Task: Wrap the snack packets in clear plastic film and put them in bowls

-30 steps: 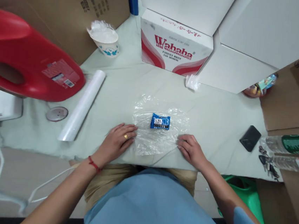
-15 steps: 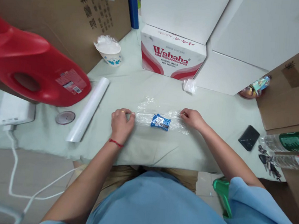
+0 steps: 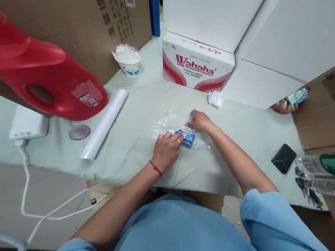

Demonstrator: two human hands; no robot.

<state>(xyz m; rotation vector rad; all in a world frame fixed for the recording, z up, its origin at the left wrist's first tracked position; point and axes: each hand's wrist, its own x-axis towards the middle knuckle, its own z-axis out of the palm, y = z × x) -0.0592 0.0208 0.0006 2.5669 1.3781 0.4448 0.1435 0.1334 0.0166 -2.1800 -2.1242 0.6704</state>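
Note:
A small blue packet (image 3: pixel 188 139) lies on a sheet of clear plastic film (image 3: pixel 168 119), spread on the cloth-covered table. My left hand (image 3: pixel 166 149), with a red cord at its wrist and a ring, lies over the left part of the film. Its fingers are stretched out, their tips resting on the packet's left side and partly covering it. Just beyond the packet, my right hand (image 3: pixel 200 120) is at the film's far edge. Its thumb and forefinger are apart, and I see nothing held between them.
A white roll (image 3: pixel 104 125), a round disc (image 3: pixel 79 132), a red jug (image 3: pixel 53 83) and a white power bank (image 3: pixel 29 123) are to the left. Behind stand a paper cup (image 3: pixel 129 63) and a Wahaba-style carton (image 3: pixel 197 65). A phone (image 3: pixel 283 158), keys (image 3: pixel 308 188) and bottles (image 3: pixel 332 163) lie right.
My left hand has moved right from the film's left end onto the packet. My right hand has left the film's right end and moved left and farther away, to its far edge.

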